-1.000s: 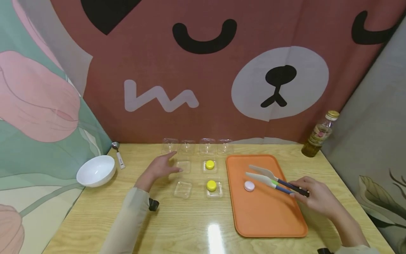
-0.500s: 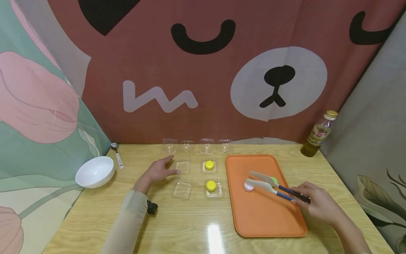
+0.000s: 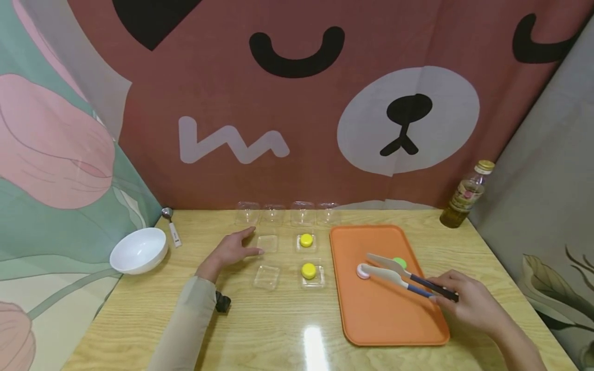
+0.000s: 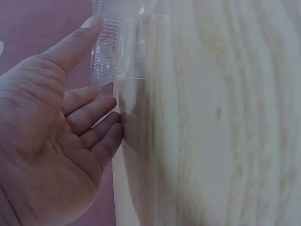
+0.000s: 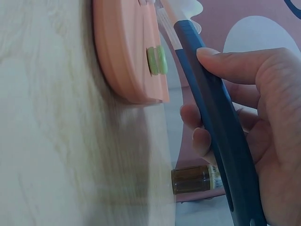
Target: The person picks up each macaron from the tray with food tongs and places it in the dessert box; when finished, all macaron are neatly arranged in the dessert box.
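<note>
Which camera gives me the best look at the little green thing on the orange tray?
The right wrist view: there the green thing appears larger and uncovered, seen from the side. The head view shows it small and partly hidden behind the tongs. The left wrist view doesn't show it.

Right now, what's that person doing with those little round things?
The person's right hand holds tongs over the orange tray, their tips near a pale pink round piece. A green piece also lies on the tray. The left hand is beside a clear plastic holder, and two yellow pieces sit on other clear holders.
</note>
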Available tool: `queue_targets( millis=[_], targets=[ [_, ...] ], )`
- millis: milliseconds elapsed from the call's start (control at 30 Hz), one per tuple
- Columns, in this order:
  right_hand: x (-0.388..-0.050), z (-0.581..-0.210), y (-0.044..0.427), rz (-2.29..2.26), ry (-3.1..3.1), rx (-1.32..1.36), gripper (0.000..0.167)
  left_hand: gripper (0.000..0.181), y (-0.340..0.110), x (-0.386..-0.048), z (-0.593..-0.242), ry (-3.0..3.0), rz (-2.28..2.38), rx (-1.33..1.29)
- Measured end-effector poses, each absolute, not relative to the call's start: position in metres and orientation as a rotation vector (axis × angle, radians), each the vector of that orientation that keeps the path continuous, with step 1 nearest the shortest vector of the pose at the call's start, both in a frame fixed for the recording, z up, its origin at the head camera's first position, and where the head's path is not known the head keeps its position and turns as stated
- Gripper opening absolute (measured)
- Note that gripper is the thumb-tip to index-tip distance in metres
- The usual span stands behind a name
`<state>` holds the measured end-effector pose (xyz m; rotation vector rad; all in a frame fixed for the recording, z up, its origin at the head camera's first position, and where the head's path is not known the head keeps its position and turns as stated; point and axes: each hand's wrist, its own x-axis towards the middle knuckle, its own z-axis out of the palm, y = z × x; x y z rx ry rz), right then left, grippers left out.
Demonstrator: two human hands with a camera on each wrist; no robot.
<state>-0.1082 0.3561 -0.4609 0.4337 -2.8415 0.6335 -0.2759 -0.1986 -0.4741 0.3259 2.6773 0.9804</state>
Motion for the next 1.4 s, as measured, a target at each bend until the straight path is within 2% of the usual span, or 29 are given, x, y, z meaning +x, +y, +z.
queue_targets(
  millis=[900,1400],
  targets=[
    [-0.1013,-0.4597,0.3516,0.590,-2.900,0.372,0.032,0.092,-0.1951,-0.2793,-0.4807,2.696,0.973,0.285],
    [-0.0998,-0.4632,0.3493,0.587,-2.799,0.473,0.029,0.088,-0.1924,-0.2792,-0.4777,2.706,0.955,0.318]
  ],
)
